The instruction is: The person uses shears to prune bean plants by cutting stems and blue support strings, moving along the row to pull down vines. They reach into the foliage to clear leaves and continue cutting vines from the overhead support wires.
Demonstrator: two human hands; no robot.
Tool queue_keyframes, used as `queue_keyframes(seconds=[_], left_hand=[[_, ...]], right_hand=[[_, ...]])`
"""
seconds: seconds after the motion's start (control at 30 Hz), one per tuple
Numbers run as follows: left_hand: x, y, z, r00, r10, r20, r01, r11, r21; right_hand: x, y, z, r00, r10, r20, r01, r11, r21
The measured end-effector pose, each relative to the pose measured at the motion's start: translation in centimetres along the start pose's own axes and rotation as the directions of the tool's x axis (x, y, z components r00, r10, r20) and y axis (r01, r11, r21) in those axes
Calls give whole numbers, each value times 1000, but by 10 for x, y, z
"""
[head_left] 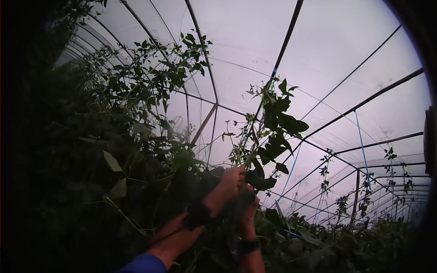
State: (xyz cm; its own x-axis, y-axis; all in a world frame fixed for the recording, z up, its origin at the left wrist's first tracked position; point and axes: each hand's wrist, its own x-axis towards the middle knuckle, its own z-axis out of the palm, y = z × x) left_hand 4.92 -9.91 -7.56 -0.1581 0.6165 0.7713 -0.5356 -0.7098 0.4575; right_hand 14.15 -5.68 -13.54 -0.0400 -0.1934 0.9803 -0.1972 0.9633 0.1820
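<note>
A bundle of climbing vine stems (248,152) with dark lobed leaves (277,116) rises in the middle of the view. My left hand (233,178), reaching in from the lower left under a blue sleeve (144,264), is closed around the base of those stems. Just below and to its right, my right hand (250,207) is closed on the same vine, its fingers partly hidden behind a leaf. Dark bands circle both forearms or wrists. Exactly what lies between the right fingers is dim.
Dense foliage (132,154) fills the left side and lower edge. Overhead, dark metal hoops (291,27) carry the pale plastic cover (246,41) of a tunnel greenhouse. Blue strings (360,136) hang at the right, near thinner vines (324,170). A wooden brace (205,123) slants behind the leaves.
</note>
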Motion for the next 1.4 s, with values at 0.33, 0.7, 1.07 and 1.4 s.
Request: queue_keyframes(seconds=[0.33,0.7,1.07,1.4], left_hand=[[-29,-28,-10,997,80,20,-72,960,-270],[-26,-36,-57,990,28,138,13,956,-293],[-64,-51,-32,995,87,52,-46,847,-529],[-91,-47,0,969,218,-116,-247,842,-479]], right_hand=[[-28,5,-22,993,112,48,-112,994,3],[-59,8,-27,859,477,-187,-464,879,109],[-49,-34,-40,751,657,-69,-625,741,247],[-44,-81,-72,541,818,195,-832,554,-14]])
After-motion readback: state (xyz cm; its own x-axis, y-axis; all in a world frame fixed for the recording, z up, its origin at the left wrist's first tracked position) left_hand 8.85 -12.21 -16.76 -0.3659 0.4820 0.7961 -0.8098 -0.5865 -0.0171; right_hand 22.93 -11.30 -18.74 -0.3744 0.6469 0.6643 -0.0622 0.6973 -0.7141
